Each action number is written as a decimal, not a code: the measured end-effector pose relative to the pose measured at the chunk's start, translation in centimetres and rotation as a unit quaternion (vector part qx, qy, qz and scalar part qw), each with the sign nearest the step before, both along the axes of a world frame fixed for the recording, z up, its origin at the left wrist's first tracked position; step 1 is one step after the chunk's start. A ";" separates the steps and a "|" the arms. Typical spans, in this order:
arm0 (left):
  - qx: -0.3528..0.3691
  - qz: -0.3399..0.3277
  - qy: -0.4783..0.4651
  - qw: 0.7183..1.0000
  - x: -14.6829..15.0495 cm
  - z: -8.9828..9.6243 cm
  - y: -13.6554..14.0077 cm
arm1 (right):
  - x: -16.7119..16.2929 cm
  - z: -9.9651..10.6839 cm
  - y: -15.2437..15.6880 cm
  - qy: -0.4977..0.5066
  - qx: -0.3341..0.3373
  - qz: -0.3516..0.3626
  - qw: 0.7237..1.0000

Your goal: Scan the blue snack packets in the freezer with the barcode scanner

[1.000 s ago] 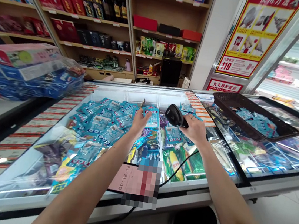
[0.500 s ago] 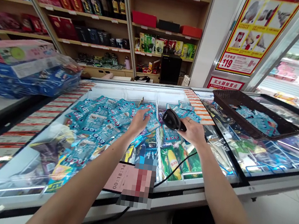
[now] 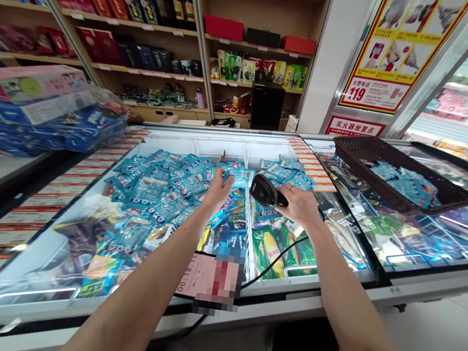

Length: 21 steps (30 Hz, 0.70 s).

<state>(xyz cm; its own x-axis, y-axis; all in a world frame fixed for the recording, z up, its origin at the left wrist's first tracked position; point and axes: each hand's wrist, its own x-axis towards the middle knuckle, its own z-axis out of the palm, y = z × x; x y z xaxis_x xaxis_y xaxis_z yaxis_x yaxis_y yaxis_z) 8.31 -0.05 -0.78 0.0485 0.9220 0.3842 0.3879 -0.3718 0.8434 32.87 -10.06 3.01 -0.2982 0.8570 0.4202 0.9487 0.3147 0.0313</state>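
Between the thumb and fingers of my left hand (image 3: 218, 189) is a light-blue packet (image 3: 240, 177), held flat above the freezer. My right hand (image 3: 302, 206) grips a black handheld barcode scanner (image 3: 267, 191), its head close to the packet's right end. From the scanner a black cable (image 3: 275, 265) runs down over the freezer's front edge. Many similar blue packets (image 3: 148, 189) lie spread on the left, with a smaller group (image 3: 280, 173) beyond the scanner. A phone with a pink screen (image 3: 197, 275), partly pixelated, lies at the front rim below my left hand.
A brown basket (image 3: 445, 204) holding some blue packets rests on the freezer glass at right. Plastic-wrapped boxes (image 3: 36, 111) are stacked at left. Green corn bags (image 3: 268, 254) sit inside the freezer. Behind stand shelves (image 3: 150, 27) of boxes and bottles, and a black box-shaped unit (image 3: 266, 107).
My left hand has closed on a blue packet and lifted it toward the scanner. The scanner in my right hand has shifted slightly left and down.
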 end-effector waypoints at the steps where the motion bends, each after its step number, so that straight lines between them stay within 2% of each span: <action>1: 0.000 0.000 0.004 1.000 0.0 0.1 -0.1 | 0.0 0.0 0.0 0.001 0.001 -0.003 1.000; 21: 0.012 -0.002 0.018 1.000 0.1 0.2 -0.2 | -0.5 -0.1 -0.1 -0.004 0.018 -0.006 1.000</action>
